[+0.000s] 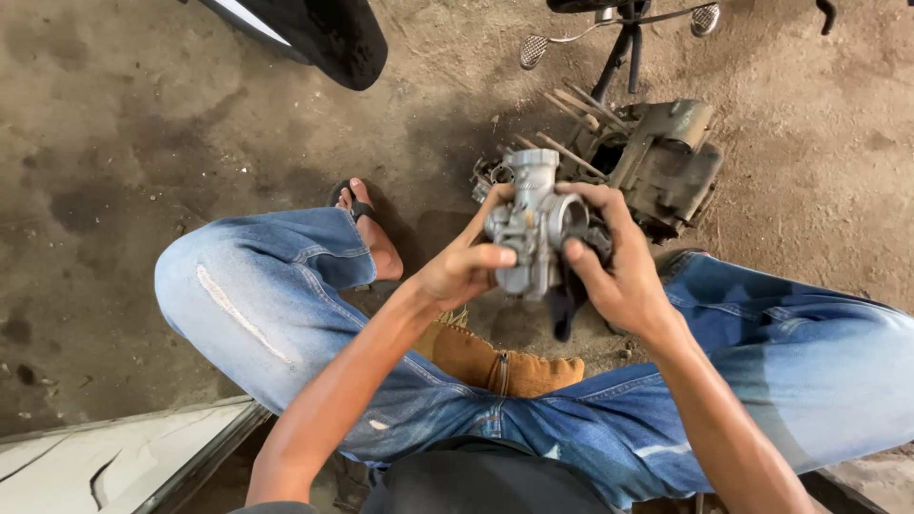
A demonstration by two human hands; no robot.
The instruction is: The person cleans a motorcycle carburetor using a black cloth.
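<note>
Head view: a grey metal carburettor (pixel 531 228) is being gripped above the knees by 2 hands, left hand (pixel 464 262) curled around its side, right hand (pixel 617 271) pressing a dark rag (pixel 564 300) against it, apparently for steadying.

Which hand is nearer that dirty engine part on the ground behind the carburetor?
Right. The right hand grips the carburetor on the side just in front of the engine part; the left hand holds the opposite side, farther away.
</note>
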